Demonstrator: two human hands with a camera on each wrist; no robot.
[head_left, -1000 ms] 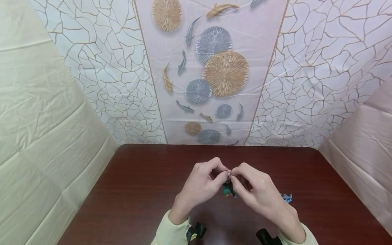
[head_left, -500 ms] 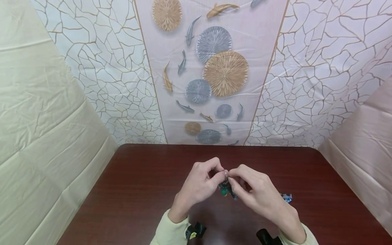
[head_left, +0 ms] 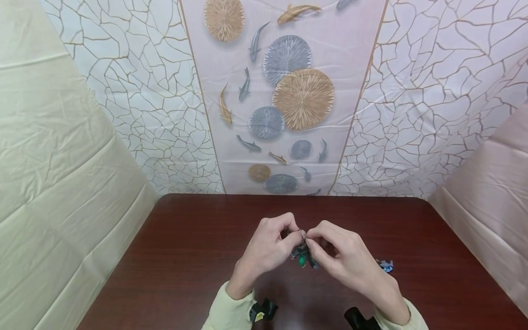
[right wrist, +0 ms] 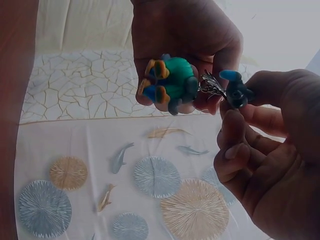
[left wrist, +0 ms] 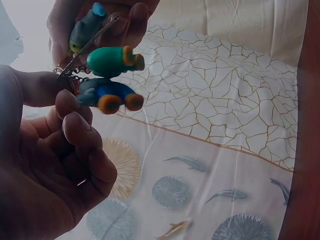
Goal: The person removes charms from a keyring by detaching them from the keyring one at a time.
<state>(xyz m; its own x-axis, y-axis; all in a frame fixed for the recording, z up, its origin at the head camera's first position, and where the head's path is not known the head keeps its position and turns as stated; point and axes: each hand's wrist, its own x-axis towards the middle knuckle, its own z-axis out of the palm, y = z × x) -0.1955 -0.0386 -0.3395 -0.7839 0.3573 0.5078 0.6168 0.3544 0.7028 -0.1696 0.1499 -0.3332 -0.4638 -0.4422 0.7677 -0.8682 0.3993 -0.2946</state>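
Both hands meet above the dark red table [head_left: 189, 256], holding a metal key ring [head_left: 303, 234] with small toy figures on it. My left hand [head_left: 294, 236] pinches the ring [left wrist: 69, 75] between thumb and forefinger. A teal figure [left wrist: 112, 60] and a blue figure with orange feet [left wrist: 107, 96] dangle from it on short chains. My right hand [head_left: 311, 241] pinches a grey-blue figure [right wrist: 235, 92] right beside the ring [right wrist: 210, 85]. The teal figure [right wrist: 172, 82] hangs in front of the left palm. Fingers hide most of the ring.
A small blue-and-white object [head_left: 386, 265] lies on the table to the right of my right hand. Patterned sheets with fish and round discs [head_left: 303, 98] close off the back, and plain sheets hang at both sides.
Both hands have shifted a little to the left together, and the hanging figures have swung slightly. Neither hand has changed its hold.
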